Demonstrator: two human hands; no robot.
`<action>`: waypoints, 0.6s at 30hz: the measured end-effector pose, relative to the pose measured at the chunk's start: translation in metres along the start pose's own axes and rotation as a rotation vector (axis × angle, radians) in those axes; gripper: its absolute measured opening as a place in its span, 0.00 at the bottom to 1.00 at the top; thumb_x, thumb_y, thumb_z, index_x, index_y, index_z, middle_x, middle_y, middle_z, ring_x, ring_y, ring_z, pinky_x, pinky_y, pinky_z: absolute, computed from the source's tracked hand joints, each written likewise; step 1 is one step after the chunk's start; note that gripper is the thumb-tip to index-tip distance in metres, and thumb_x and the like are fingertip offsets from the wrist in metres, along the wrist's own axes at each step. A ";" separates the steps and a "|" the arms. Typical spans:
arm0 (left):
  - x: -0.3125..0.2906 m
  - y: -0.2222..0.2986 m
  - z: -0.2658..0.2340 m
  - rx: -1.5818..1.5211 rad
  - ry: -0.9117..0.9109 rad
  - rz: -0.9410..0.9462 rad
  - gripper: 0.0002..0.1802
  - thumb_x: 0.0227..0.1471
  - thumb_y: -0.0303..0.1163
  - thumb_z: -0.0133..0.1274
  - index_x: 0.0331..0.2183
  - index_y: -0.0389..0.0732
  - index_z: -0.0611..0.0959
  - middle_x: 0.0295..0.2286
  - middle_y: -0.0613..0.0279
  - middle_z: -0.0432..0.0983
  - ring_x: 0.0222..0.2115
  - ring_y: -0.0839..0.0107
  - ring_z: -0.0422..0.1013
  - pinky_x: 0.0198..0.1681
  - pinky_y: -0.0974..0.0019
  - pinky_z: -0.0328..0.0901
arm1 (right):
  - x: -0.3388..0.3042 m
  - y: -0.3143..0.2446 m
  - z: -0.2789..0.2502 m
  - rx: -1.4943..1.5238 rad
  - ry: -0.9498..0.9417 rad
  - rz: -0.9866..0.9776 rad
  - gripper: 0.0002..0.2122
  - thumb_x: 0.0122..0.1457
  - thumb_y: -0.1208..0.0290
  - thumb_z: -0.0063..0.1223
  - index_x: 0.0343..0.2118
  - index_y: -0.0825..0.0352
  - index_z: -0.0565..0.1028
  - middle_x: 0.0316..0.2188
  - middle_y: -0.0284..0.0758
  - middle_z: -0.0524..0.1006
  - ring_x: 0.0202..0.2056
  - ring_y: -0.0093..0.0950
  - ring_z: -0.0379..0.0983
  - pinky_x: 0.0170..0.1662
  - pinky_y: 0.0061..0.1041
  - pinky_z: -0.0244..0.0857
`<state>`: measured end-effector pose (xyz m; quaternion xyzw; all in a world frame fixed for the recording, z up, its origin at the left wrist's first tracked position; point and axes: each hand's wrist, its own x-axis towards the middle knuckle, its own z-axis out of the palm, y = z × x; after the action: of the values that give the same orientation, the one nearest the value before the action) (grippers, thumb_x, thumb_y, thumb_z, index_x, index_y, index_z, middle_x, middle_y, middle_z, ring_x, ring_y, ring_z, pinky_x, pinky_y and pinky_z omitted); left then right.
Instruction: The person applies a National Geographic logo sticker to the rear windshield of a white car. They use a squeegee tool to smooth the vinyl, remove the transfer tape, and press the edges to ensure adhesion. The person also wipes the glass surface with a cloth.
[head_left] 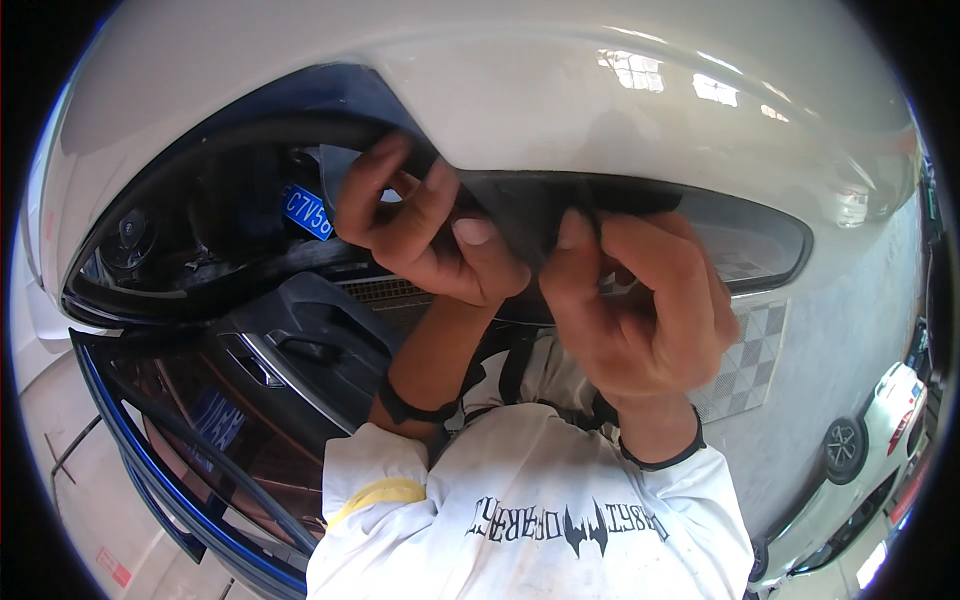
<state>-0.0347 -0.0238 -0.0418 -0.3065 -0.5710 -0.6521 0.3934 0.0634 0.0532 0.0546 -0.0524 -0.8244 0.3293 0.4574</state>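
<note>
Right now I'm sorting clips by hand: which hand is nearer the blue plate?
Left. The left hand is right beside the blue plate; the right hand is further along the black rubber strip.

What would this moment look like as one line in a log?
left hand: pinching black rubber seal strip | right hand: pinching same strip | place: upper edge of white car door | door: open

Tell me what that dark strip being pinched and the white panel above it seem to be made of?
The dark strip looks like matte black rubber: dull, and it curves along the edge. The white panel looks like glossy painted car bodywork, metal or plastic I cannot tell; it mirrors bright windows.
</note>
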 end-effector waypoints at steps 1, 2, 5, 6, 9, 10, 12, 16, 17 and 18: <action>0.000 0.000 0.000 0.015 -0.003 0.009 0.20 0.61 0.41 0.48 0.49 0.37 0.75 0.53 0.47 0.59 0.54 0.56 0.61 0.53 0.54 0.62 | -0.001 0.000 0.000 -0.003 0.005 0.007 0.10 0.48 0.85 0.68 0.30 0.69 0.76 0.18 0.34 0.76 0.16 0.21 0.68 0.21 0.19 0.62; 0.000 -0.001 0.000 0.029 -0.015 0.018 0.20 0.61 0.41 0.48 0.49 0.37 0.75 0.53 0.47 0.59 0.53 0.56 0.61 0.53 0.54 0.62 | -0.001 0.002 0.000 0.000 0.009 0.001 0.10 0.48 0.85 0.68 0.30 0.69 0.76 0.18 0.34 0.76 0.16 0.21 0.68 0.21 0.19 0.62; 0.003 0.000 -0.004 0.047 -0.044 0.036 0.21 0.61 0.40 0.48 0.49 0.36 0.76 0.54 0.47 0.59 0.53 0.56 0.61 0.52 0.54 0.62 | -0.001 0.005 0.001 0.001 0.019 -0.030 0.10 0.48 0.85 0.68 0.30 0.69 0.76 0.18 0.34 0.76 0.16 0.20 0.68 0.21 0.18 0.62; 0.003 0.000 -0.003 0.042 -0.046 0.032 0.21 0.61 0.40 0.48 0.49 0.36 0.76 0.54 0.47 0.59 0.53 0.56 0.61 0.52 0.54 0.62 | -0.001 0.005 0.001 -0.004 0.020 -0.026 0.10 0.48 0.85 0.68 0.30 0.69 0.76 0.18 0.34 0.76 0.16 0.20 0.68 0.21 0.18 0.62; 0.002 0.001 0.000 0.001 -0.014 0.005 0.21 0.60 0.41 0.48 0.49 0.36 0.76 0.54 0.47 0.59 0.53 0.55 0.61 0.52 0.53 0.62 | -0.003 0.001 -0.001 -0.038 0.019 0.038 0.10 0.49 0.84 0.68 0.31 0.69 0.76 0.18 0.34 0.76 0.16 0.20 0.67 0.21 0.18 0.61; 0.003 0.001 0.001 0.006 -0.014 0.013 0.21 0.60 0.41 0.48 0.49 0.36 0.76 0.54 0.47 0.59 0.53 0.55 0.61 0.53 0.53 0.62 | -0.005 0.001 -0.002 -0.033 0.022 0.047 0.10 0.49 0.84 0.68 0.31 0.69 0.76 0.18 0.34 0.76 0.16 0.20 0.67 0.20 0.18 0.60; 0.003 -0.001 0.001 0.042 -0.021 0.049 0.21 0.60 0.41 0.48 0.49 0.35 0.76 0.54 0.47 0.59 0.54 0.55 0.61 0.53 0.53 0.62 | -0.005 0.003 -0.001 -0.007 0.027 0.020 0.10 0.50 0.84 0.68 0.30 0.69 0.76 0.18 0.34 0.76 0.16 0.20 0.67 0.20 0.18 0.60; 0.003 0.000 -0.001 0.042 -0.045 0.028 0.21 0.61 0.41 0.48 0.49 0.35 0.76 0.54 0.47 0.58 0.54 0.55 0.60 0.54 0.52 0.62 | -0.003 0.002 -0.001 -0.007 0.023 0.028 0.09 0.50 0.84 0.68 0.30 0.69 0.76 0.19 0.34 0.76 0.16 0.20 0.67 0.20 0.18 0.60; 0.003 0.001 -0.002 0.032 -0.052 0.013 0.21 0.61 0.41 0.48 0.49 0.35 0.76 0.54 0.47 0.58 0.54 0.54 0.60 0.54 0.52 0.62 | -0.004 0.001 -0.001 -0.016 0.024 0.049 0.09 0.50 0.84 0.68 0.30 0.69 0.76 0.19 0.34 0.76 0.16 0.20 0.67 0.20 0.18 0.60; 0.004 0.002 -0.003 0.023 -0.058 0.001 0.21 0.60 0.41 0.48 0.49 0.35 0.76 0.54 0.47 0.58 0.55 0.54 0.60 0.54 0.52 0.61 | -0.004 0.001 -0.002 -0.024 0.026 0.067 0.09 0.50 0.84 0.68 0.30 0.69 0.76 0.19 0.34 0.76 0.16 0.20 0.67 0.20 0.18 0.60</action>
<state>-0.0346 -0.0275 -0.0381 -0.3209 -0.5895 -0.6362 0.3806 0.0667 0.0532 0.0520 -0.0898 -0.8199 0.3339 0.4563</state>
